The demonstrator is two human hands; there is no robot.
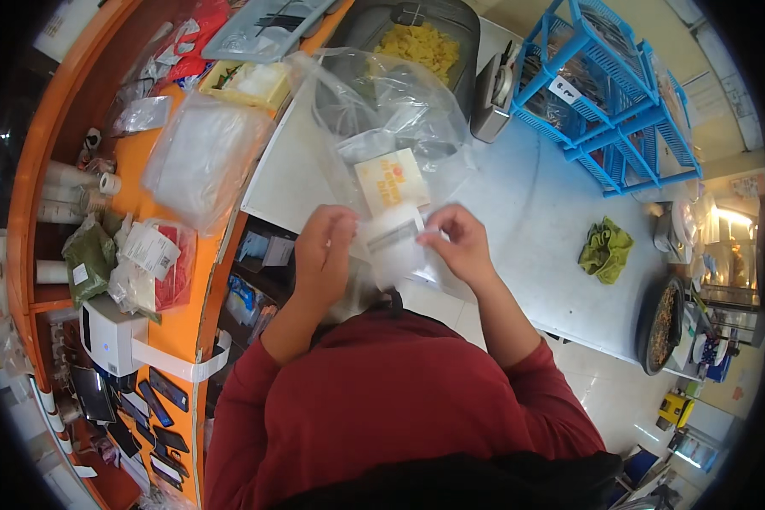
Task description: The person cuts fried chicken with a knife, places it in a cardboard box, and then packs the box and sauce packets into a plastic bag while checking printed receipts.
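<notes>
A white paper slip [395, 237] with dark print on it stretches between my hands, blurred by motion. My right hand [464, 245] pinches the slip's right edge between thumb and fingertips. At its left edge, the thumb and fingers of my left hand [326, 250] are closed together; blur obscures the exact grip. Just beyond the slip lies a small cream box [392, 182] with orange and yellow lettering, in or under a clear plastic bag [395, 105]. The crumpled bag spreads over the metal tabletop [510, 191] and onto a black tub [462, 29].
Yellow food pieces [417, 50] fill part of the tub. A metal tape dispenser [494, 102] and blue rack [586, 95] stand right, near a green cloth [605, 250]. On the orange counter at left are flat plastic bags [207, 156], a label printer [111, 335] and several phones [156, 403].
</notes>
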